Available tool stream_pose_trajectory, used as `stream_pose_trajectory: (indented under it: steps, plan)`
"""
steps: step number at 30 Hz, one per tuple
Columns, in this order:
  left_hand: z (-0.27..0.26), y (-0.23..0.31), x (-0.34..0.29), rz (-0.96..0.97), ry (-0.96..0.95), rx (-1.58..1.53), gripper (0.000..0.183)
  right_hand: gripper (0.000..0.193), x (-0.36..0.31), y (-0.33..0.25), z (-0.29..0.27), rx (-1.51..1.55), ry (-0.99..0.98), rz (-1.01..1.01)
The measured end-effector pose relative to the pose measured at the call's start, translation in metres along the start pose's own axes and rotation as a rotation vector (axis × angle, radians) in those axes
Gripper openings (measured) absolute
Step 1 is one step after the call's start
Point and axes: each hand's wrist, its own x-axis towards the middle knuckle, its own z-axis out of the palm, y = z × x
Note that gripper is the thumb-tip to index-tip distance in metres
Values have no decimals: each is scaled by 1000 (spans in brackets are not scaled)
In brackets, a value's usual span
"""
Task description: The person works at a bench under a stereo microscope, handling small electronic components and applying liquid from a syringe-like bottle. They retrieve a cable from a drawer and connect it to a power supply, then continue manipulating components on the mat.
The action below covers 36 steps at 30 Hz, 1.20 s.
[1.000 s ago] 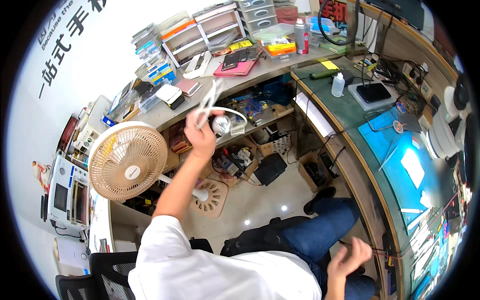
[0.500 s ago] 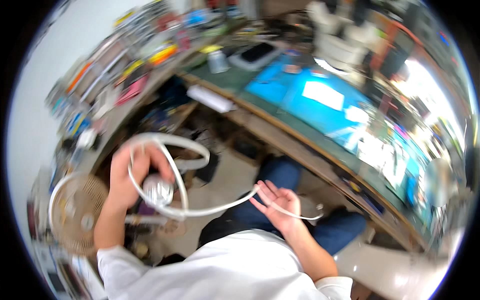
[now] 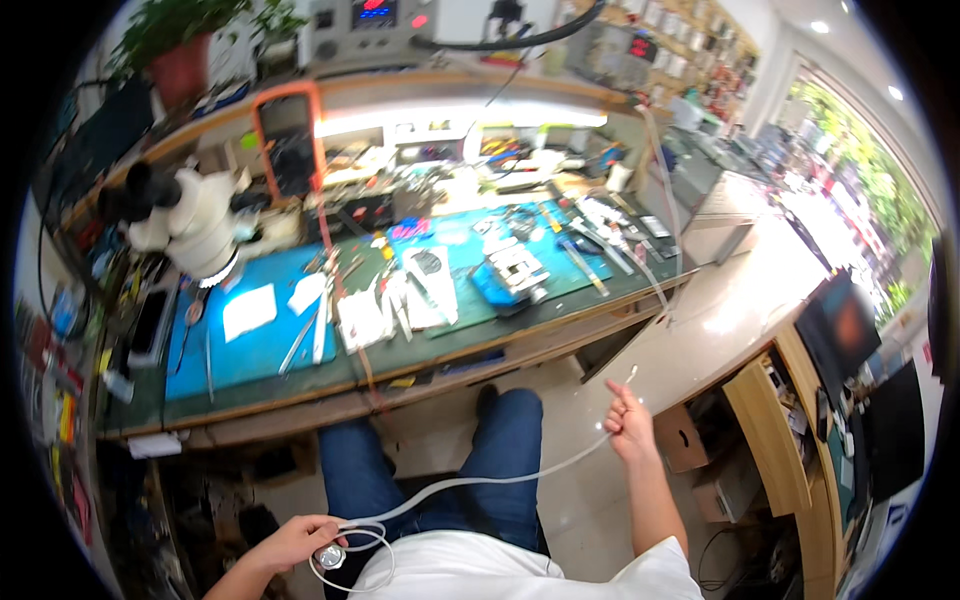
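A white cable (image 3: 470,483) runs between my two hands in front of my lap. At the lower left, my left hand (image 3: 298,543) is closed on its looped end. Just below those fingers is a shiny, round, silvery piece (image 3: 331,556) whose kind I cannot make out. To the right, my right hand (image 3: 630,428) is raised and closed around the cable's other part, the index finger pointing up. A small pale tip (image 3: 632,373) stands out above that hand. The span between the hands sags slightly over my thighs.
A workbench holds blue mats (image 3: 290,300), tweezers, a small blue-and-metal fixture (image 3: 510,278) and a white microscope (image 3: 190,225). An orange-framed screen (image 3: 287,140) stands behind. At the right are a wooden desk (image 3: 770,440), a monitor (image 3: 893,425) and cardboard boxes (image 3: 725,490).
My view has swung right, toward the bench and window. My right hand has gone from open under the cable to closed on it. My hands are farther apart and the cable is stretched longer.
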Motion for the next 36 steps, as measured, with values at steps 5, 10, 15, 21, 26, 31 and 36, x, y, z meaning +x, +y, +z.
stream_pose_trajectory:
  steps: [5,10,15,21,26,31,36]
  plan:
    - [1,40,68,253,-33,307,56,37,-34,-119,77,-322,371,-403]
    - [72,108,135,333,-353,297,49,33,1,-255,80,-780,331,-551]
    - [159,216,146,705,-358,666,41,38,88,-342,180,-845,202,-734]
    - [223,255,182,1170,-53,701,72,34,207,-446,255,-1272,421,-1265]
    - [228,230,243,1217,40,727,85,30,274,-446,296,-1538,357,-1495]
    - [238,255,237,1161,-225,590,68,29,334,-403,309,-1456,178,-1325]
    - [241,249,240,988,-179,475,69,33,343,-366,330,-1264,188,-1127]
